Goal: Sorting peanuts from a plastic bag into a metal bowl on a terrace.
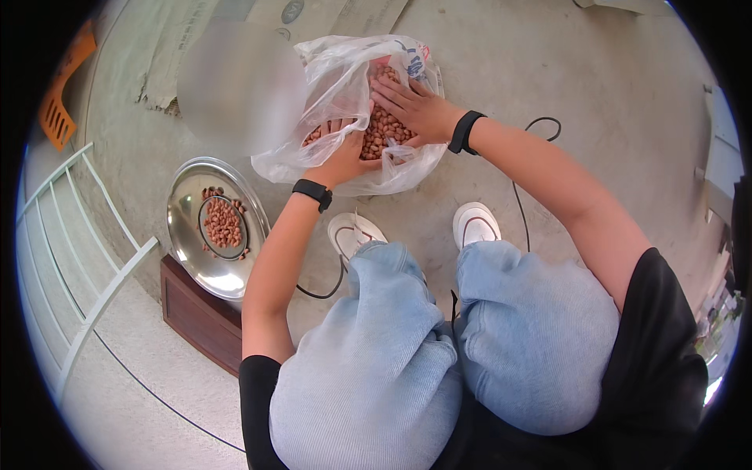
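Observation:
A thin translucent plastic bag (405, 182) with coloured print lies open on the floor in front of me. Shelled reddish-brown peanuts (385, 130) fill its opening. My right hand (414, 108) rests flat over the peanuts on the right, fingers extended, grasping nothing that shows. At the bag's left side, my left hand (345, 155) reaches in with its thumb spread from the fingers. Some of its fingers are partly covered by a plastic fold, and more peanuts lie by their tips.
Left of me, a round shiny metal tray (188, 226) holds peanuts in its middle, beside a dark brown wooden piece (200, 323). A white metal rack (111, 288) stands at far left. Black cable (520, 205) crosses the floor. Flattened cardboard (364, 17) lies beyond; a blurred patch hides part.

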A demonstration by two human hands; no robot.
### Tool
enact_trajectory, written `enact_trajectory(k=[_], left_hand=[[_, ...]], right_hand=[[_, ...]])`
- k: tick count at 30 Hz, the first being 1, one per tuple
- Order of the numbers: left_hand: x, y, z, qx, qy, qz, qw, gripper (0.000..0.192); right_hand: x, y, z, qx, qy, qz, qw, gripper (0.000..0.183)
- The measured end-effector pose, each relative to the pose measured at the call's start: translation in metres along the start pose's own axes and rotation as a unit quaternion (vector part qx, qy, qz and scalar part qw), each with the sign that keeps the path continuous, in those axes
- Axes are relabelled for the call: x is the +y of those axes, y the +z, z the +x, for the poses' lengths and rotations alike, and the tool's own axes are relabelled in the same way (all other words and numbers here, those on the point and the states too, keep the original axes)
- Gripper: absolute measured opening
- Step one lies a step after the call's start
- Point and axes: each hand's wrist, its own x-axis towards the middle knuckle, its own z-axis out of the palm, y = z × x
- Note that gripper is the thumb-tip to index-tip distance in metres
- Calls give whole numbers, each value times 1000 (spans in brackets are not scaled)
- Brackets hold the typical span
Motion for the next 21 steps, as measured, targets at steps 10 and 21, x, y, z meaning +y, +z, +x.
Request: enact_trajectory(k=[10, 21], left_hand=[[15, 0, -24, 44, 37, -17, 998, 95], [34, 6, 35, 147, -29, -72, 986, 40]], right_hand=[[-7, -26, -15, 40, 109, -29, 993, 77], [-3, -1, -3, 69, 12, -51, 996, 54]])
